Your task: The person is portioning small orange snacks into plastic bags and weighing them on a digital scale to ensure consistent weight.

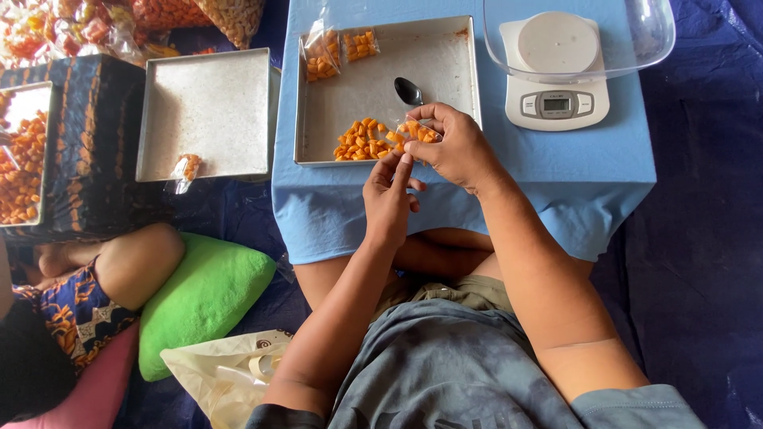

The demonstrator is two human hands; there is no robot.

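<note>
While both hands meet over the near edge of a metal tray point(445, 63), the right hand point(453, 147) curls its fingers closed around a small clear bag point(420, 133) of orange snack pieces, held just above the tray's front rim. The left hand point(389, 199) reaches up from below, its fingers loosely bent and its fingertips pinching at the lower edge of the same bag. Just to the left of the bag, a loose heap of orange pieces point(364, 140) lies on the tray floor, and a dark spoon point(408, 90) rests behind it. In the tray's far left corner lie two filled clear packets point(340, 51), flat and side by side, both showing orange through the plastic.

The tray sits on a low table draped in a light blue cloth point(556, 175). To the right of the tray stands a white kitchen scale point(556, 102) with a small grey display, a clear plastic bowl point(580, 36) on its platform. To the left, a second square tray point(207, 111) holds one small packet point(185, 168) near its front edge. Large clear sacks of snacks point(119, 20) are piled at the far left, and a green cushion point(203, 298) lies on the dark blue floor sheet beside another person's knee point(135, 262).
</note>
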